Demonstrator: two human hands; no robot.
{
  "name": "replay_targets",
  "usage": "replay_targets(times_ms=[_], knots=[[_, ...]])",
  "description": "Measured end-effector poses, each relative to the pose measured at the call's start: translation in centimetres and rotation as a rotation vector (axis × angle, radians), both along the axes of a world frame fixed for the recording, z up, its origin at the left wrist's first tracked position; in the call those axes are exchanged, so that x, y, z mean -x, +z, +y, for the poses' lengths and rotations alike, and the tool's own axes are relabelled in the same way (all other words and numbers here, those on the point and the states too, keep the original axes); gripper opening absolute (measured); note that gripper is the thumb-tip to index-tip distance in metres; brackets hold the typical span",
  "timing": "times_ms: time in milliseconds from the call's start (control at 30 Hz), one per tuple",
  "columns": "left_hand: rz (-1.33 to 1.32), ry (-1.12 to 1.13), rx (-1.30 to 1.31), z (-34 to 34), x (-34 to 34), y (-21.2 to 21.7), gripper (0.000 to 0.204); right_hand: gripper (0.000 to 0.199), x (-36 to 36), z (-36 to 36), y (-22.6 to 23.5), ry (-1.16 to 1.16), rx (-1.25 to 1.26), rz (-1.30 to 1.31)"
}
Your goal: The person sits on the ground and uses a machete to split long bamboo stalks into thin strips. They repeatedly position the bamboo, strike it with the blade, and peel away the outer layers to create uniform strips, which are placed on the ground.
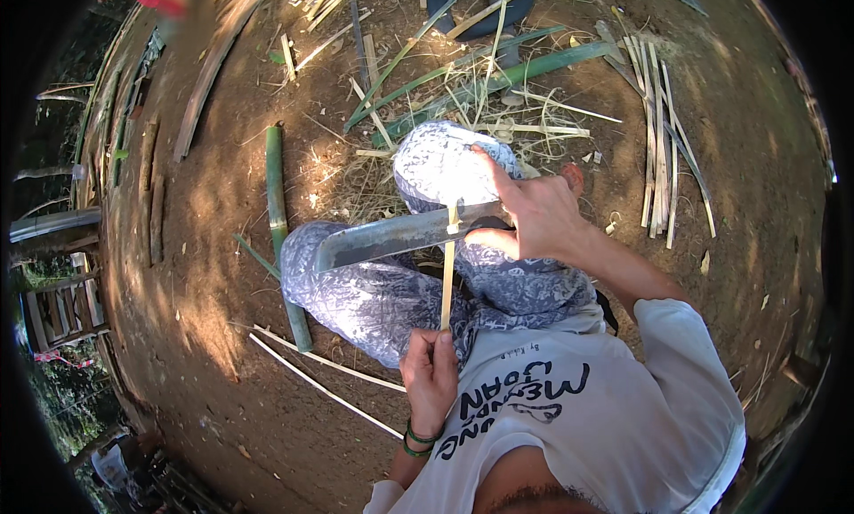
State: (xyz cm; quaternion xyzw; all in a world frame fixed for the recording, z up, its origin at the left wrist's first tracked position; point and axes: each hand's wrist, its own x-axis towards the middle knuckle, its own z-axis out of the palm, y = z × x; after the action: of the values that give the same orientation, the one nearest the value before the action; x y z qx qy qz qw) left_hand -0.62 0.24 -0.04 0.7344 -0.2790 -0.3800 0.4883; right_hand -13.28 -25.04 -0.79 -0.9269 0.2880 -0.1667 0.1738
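Note:
My right hand [541,219] is closed around the handle end of a machete [382,240], its thumb and forefinger spread along the near part of the blade. The long, dark-stained blade lies level above my knees and points left. A narrow, pale bamboo strip [448,287] crosses the blade close to my right hand, with a small curl at the crossing. Pinched between the thumb and fingers of my left hand [430,378] is the strip's lower end, near my belly. My grip hides most of the machete's handle.
On the dirt floor, a green bamboo pole [276,185] lies left of my knees. Pale shavings [525,118] and green bamboo pieces [560,62] are heaped ahead. Split strips [656,145] form a bundle at the right. A long plank [213,78] lies far left.

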Motion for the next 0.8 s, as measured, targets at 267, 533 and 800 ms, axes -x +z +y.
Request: replay_targets(times_ms=[267, 533, 800], knots=[[-0.019, 0.042, -0.145, 7.2, 0.4, -2.0, 0.017, 0.080, 0.0, -2.5, 0.0, -0.216, -0.059, -0.033], [0.298, 0.142, 0.044, 4.8, -0.2, -0.7, 0.017, 0.059, 1.2, -2.1, 1.2, -0.266, -0.357, -0.291], [0.097, -0.071, 0.150, -2.5, -2.4, 1.8, 0.016, 0.023, -1.9, -2.0, 6.2, -0.135, -0.840, -0.567]])
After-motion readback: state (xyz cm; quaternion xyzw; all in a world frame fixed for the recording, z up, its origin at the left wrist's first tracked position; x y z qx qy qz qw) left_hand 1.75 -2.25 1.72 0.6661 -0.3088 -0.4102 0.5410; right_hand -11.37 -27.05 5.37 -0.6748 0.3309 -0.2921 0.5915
